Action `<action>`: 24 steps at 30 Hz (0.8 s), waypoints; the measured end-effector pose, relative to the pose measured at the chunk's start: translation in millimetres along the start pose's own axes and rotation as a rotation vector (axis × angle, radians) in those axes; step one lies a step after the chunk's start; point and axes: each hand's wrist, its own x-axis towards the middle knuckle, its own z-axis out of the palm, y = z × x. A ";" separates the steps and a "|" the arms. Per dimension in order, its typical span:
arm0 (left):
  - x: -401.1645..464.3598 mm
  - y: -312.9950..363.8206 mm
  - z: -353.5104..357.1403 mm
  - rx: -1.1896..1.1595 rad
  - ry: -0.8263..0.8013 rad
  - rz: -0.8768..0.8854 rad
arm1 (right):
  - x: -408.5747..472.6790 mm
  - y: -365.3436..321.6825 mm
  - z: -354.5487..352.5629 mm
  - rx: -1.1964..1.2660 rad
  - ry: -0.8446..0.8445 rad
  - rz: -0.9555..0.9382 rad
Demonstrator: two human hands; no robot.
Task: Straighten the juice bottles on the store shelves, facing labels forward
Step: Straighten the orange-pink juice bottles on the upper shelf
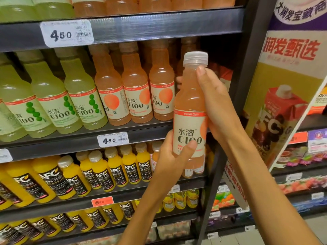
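Note:
I hold a pink grapefruit juice bottle [190, 103] with a clear cap in front of the right end of the middle shelf [141, 133]. Its cream label faces me. My left hand [172, 156] grips the bottle's lower label from the left, thumb across the front. My right hand [214, 103] wraps the upper body from the right, thumb near the neck. Three matching pink bottles [136, 89] stand on the shelf to the left, labels partly turned. A dark gap lies behind the held bottle.
Green juice bottles [53, 99] fill the shelf's left part. Yellow NFC orange juice bottles [102, 170] line the two shelves below. A dark upright post [244, 68] and a cardboard promotional display [286, 96] stand right of the bay.

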 end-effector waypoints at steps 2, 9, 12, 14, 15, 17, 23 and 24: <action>7.9 -1.7 3.3 -0.001 0.032 0.010 | 2.8 4.8 -2.1 -0.079 0.073 0.015; 42.9 -0.1 11.8 0.187 0.089 0.036 | 23.6 11.6 -7.6 -0.123 0.213 -0.069; 50.2 -6.7 11.3 0.357 0.171 0.116 | 35.6 13.3 -13.7 -0.118 0.256 -0.109; 49.9 -15.6 12.2 0.438 0.232 0.161 | 41.8 16.0 -16.7 -0.120 0.262 -0.124; 50.7 -19.7 12.4 0.467 0.265 0.177 | 44.5 17.1 -17.6 -0.123 0.255 -0.134; 56.2 -25.2 12.5 0.490 0.330 0.195 | 49.7 19.1 -18.1 -0.126 0.226 -0.150; 71.6 -33.5 20.9 0.582 0.467 0.221 | 60.6 25.7 -17.9 -0.117 0.134 -0.185; 71.9 -36.0 22.2 0.602 0.502 0.240 | 61.2 26.8 -18.9 -0.108 0.115 -0.185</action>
